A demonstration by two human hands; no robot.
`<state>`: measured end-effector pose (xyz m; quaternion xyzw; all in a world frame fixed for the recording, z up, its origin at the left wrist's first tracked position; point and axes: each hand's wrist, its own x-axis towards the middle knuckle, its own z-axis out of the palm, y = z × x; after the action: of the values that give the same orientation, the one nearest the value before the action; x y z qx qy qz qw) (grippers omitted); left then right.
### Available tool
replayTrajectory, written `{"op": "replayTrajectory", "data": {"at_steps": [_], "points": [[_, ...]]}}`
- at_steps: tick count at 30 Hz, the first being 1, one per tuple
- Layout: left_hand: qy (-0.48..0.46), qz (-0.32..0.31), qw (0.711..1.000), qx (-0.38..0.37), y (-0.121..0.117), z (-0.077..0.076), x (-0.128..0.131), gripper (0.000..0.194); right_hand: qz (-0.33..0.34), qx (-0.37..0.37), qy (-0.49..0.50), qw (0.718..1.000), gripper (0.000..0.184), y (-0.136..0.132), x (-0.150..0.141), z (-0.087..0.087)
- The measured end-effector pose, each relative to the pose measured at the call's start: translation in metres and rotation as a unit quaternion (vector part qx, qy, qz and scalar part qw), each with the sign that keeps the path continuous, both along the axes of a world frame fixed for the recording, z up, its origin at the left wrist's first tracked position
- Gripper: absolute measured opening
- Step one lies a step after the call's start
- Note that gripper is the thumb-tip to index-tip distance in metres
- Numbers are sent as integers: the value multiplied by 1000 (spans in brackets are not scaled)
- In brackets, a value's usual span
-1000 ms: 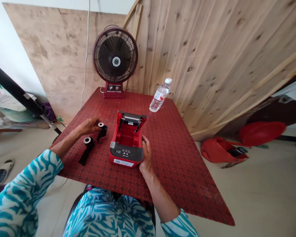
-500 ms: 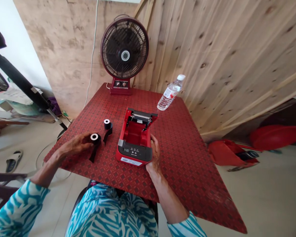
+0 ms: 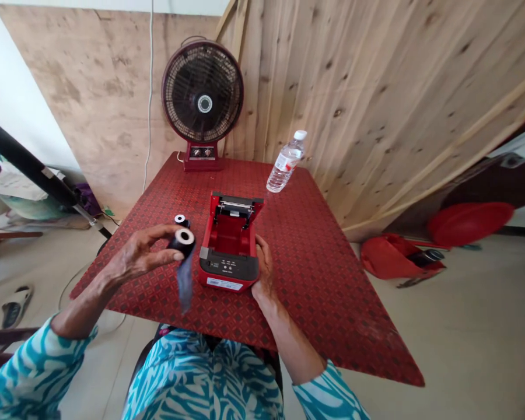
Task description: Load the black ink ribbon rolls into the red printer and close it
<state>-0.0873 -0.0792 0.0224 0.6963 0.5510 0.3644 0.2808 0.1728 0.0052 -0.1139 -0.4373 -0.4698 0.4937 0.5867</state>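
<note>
My left hand (image 3: 146, 251) pinches a black ribbon roll (image 3: 182, 241) with a pale core between thumb and fingers, raised over the table. A loose strip of its ribbon dangles below. Right of it stands a red and black label printer (image 3: 228, 268), its lid up and the red inside bare. My right hand (image 3: 265, 271) grips the printer's right side, fingers partly hidden behind it. A second black roll (image 3: 181, 220) with a white core stands on the table just behind the held one, which partly covers it.
The red patterned table (image 3: 328, 303) carries a red fan (image 3: 205, 105) at its back edge and a clear water bottle (image 3: 285, 162) at the back right. A wooden wall rises behind. On the floor to the right lies a red bag (image 3: 382, 259).
My left hand has lifted the nearer ribbon roll off the table and moved it right, toward the printer. My right hand stays on the printer. The whole view has shifted slightly.
</note>
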Motion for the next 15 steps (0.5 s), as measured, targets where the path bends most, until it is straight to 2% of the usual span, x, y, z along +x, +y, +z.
{"op": "replayTrajectory", "data": {"at_steps": [3, 7, 11, 15], "points": [[101, -86, 990, 44, 32, 17, 38, 44, 9, -24, 8, 1000, 43, 0, 0, 4], [264, -145, 951, 70, 74, 16, 73, 36, 23, -15, 8, 1000, 40, 0, 1, 10], [422, -164, 892, -8, 96, 15, 92, 32, 24, -4, 8, 1000, 42, 1, 2, 8], [497, -136, 854, -71, 103, 20, 107, 33, 23, -2, 7, 1000, 41, 2, 2, 4]]}}
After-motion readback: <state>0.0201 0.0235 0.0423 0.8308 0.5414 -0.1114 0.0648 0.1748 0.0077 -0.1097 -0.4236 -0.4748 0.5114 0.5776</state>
